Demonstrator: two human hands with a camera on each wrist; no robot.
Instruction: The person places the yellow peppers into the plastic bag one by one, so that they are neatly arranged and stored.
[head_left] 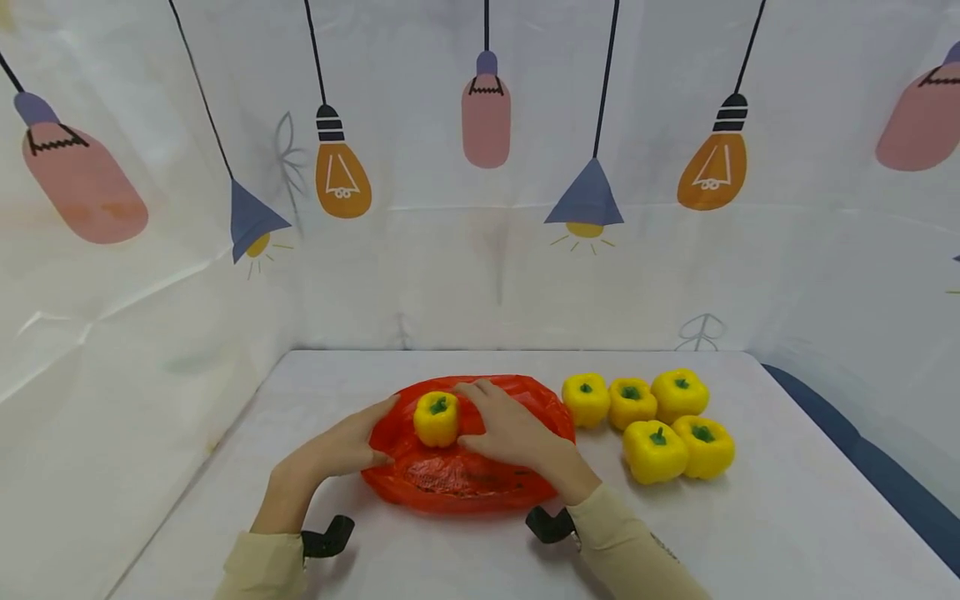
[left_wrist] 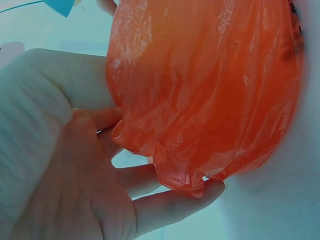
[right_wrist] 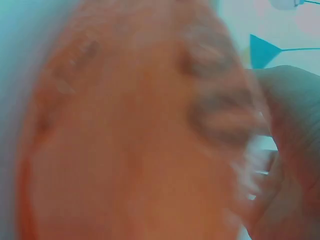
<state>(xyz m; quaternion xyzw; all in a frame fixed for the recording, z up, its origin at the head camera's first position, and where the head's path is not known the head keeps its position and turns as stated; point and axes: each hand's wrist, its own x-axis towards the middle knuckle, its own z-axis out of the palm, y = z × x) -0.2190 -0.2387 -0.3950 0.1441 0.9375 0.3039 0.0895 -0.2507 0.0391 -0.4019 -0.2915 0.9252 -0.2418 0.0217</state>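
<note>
A red plastic bag [head_left: 465,479] lies bulging on the table, printed with dark lettering on its near side. On top of it sits one yellow bell pepper [head_left: 437,419] with a green stem. My left hand [head_left: 341,446] is at the bag's left end, its fingers extended along the crinkled plastic edge in the left wrist view. From the right, my right hand [head_left: 513,425] lies over the bag, fingers outstretched, with fingertips and thumb tip close beside the pepper. The right wrist view is blurred and mostly filled by the bag [right_wrist: 130,150].
Several more yellow bell peppers [head_left: 656,452] stand in a group on the white table [head_left: 787,517], right of the bag. A patterned white curtain [head_left: 450,275] hangs behind and at both sides. Each wrist carries a black camera mount [head_left: 327,537].
</note>
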